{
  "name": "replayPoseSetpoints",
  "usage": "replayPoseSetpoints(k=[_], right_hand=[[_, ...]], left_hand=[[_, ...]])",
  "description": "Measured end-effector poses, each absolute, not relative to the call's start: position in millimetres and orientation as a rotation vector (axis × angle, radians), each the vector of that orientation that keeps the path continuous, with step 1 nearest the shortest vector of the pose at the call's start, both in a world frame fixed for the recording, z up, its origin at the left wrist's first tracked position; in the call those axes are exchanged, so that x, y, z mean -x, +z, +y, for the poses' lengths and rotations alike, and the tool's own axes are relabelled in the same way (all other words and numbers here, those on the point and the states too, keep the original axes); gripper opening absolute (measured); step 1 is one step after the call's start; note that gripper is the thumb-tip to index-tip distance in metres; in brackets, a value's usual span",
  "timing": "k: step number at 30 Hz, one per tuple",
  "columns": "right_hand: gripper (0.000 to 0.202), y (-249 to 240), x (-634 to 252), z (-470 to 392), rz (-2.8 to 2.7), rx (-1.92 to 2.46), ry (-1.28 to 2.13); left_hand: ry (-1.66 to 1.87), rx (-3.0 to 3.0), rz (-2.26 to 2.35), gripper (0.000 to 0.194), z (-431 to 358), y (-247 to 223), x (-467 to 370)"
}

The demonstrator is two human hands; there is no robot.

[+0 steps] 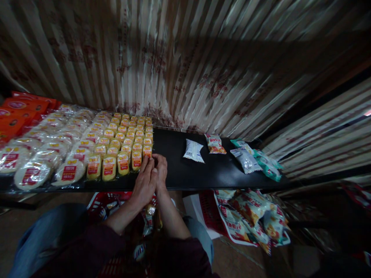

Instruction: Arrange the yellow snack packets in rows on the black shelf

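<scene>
My left hand [145,179] and my right hand [160,170] are close together at the front right end of the rows of small yellow wrapped cakes [123,163]. Between them they close around the front wrapped cake [147,150] of the rightmost row, its lower part hidden by my fingers. The fingers of my left hand lie against its front. My right hand curls at its right side. The wrapped cakes stand upright in tight rows, with yellow sides and red labels.
Larger round white packs [33,173] and orange bags [21,112] fill the left of the black shelf [176,173]. Small snack bags [193,150] lie at right. Below are a red basket of snack bags [208,210] and another red basket [94,200] between my legs. Pleated curtain hangs behind.
</scene>
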State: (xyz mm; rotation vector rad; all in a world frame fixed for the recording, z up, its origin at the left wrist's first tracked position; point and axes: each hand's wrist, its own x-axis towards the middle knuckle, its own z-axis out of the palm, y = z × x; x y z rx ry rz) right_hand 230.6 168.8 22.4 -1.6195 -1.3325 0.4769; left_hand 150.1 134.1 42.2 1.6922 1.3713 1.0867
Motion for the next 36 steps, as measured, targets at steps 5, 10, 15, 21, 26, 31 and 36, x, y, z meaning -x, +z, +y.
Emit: replayPoseSetpoints(k=[5, 10, 15, 21, 26, 31, 36], right_hand=[[0.031, 18.6, -233.2, 177.8, -1.241, 1.56, 0.554], [0.03, 19.1, -230.2, 180.5, -1.244, 1.536, 0.607], [0.031, 20.6, -231.1, 178.6, -1.224, 1.541, 0.582], [0.033, 20.2, -234.3, 191.7, -1.138, 1.546, 0.607], [0.046, 21.4, -237.9, 211.0, -0.992, 1.514, 0.776], [0.06, 22.9, -236.1, 229.7, -0.928, 1.413, 0.884], [0.064, 28.7, -230.2, 235.4, -0.967, 1.411, 0.994]], left_hand=[[1.113, -1.721, 1.333, 0.049, 134.4, 36.2, -149.6], [1.152, -1.73, 1.333, 0.051, 136.1, 29.9, -149.5], [1.173, -1.802, 1.307, 0.052, 136.1, 24.2, -149.3], [1.188, -1.881, 1.256, 0.052, 132.2, 24.6, -146.0], [1.154, -1.929, 1.212, 0.052, 130.9, 25.5, -142.9], [1.137, -1.934, 1.187, 0.053, 134.7, 30.1, -142.6], [1.148, -1.865, 1.243, 0.054, 141.9, 29.4, -143.3]])
